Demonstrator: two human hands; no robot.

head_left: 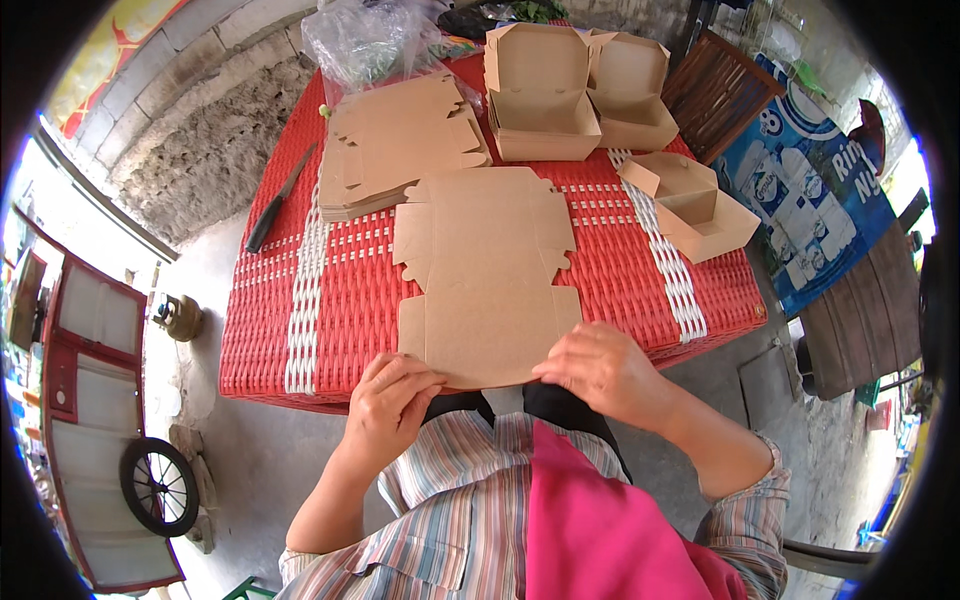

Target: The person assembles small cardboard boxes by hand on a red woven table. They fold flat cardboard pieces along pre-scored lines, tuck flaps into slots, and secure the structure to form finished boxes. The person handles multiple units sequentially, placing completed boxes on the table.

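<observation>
A flat brown cardboard box blank lies unfolded on the red woven table, its near edge bending slightly at the table's front. My left hand pinches the near left corner of the blank, fingers curled over the edge. At the near right corner, my right hand grips the same edge between thumb and fingers. Behind the blank on the left is a stack of flat blanks. Folded boxes with raised lids stand at the back right, and another open box sits nearer on the right.
A knife with a black handle lies near the table's left edge. Clear plastic bags are heaped at the back left. A wooden chair and a blue banner stand to the right. A wheeled cart is at the left.
</observation>
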